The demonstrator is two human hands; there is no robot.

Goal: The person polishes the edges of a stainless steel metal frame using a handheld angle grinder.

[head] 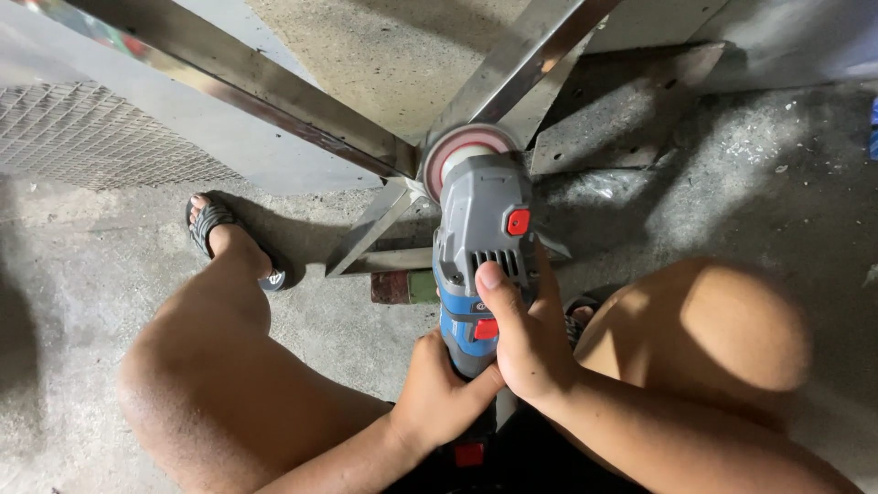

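I hold a grey and blue angle grinder [483, 229] with red buttons in both hands. My right hand [523, 338] wraps the body from the right, thumb lying up along the vents. My left hand [437, 389] grips the rear of the handle from below. The grinder's round disc [466, 146] presses against the joint where shiny steel bars [274, 87] meet. A second steel bar [521, 59] runs up to the right from that joint.
I squat on a concrete floor, knees either side of the tool, my left foot in a sandal [212, 229]. A metal mesh panel [87, 137] lies at the left. A small red and green cylinder [407, 286] rests under the frame. Steel plates [631, 110] lie behind.
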